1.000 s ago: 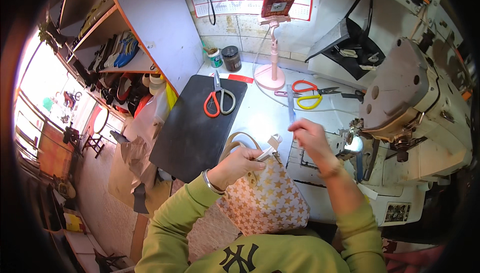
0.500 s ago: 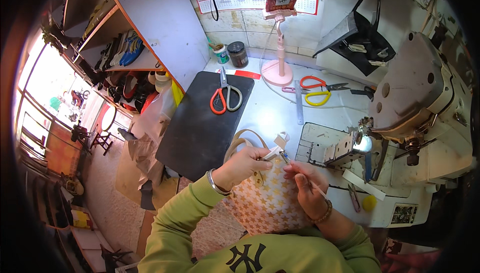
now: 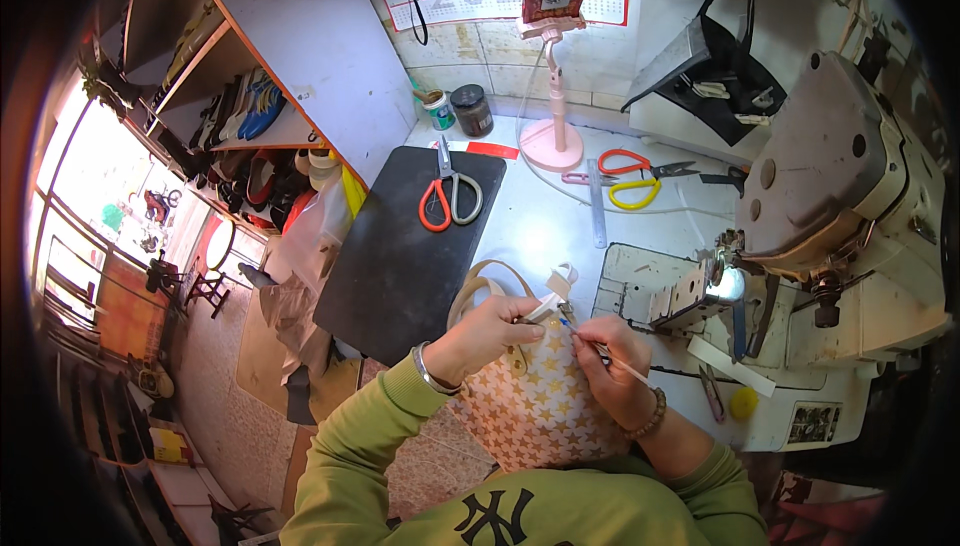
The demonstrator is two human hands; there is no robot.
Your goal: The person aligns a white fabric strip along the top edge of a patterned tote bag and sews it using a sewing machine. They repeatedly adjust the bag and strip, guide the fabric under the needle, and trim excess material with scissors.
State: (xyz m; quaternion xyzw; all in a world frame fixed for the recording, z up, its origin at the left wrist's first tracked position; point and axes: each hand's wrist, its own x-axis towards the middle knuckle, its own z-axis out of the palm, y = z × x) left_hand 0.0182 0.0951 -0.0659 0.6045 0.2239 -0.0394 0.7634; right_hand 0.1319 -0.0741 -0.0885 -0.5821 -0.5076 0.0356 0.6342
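Observation:
A white bag with gold stars rests against me at the table's front edge, its tan handle looping up behind my left hand. Between the thumb and fingers of my left hand is a white strap, held above the bag's top. A small metal fitting shows by the strap's end, too small to make out. My right hand is closed around a thin white pen-like stick with a blue tip. That tip is at the strap's end, close to my left fingertips; whether it touches I cannot tell.
A sewing machine stands at the right. Red-and-grey-handled scissors lie on a black mat. Scissors with red and yellow handles, a ruler, a pink phone stand and two jars are farther back.
My right hand has turned and its fingers have closed in on the pen-like stick near its tip. My left hand still holds the strap in about the same place.

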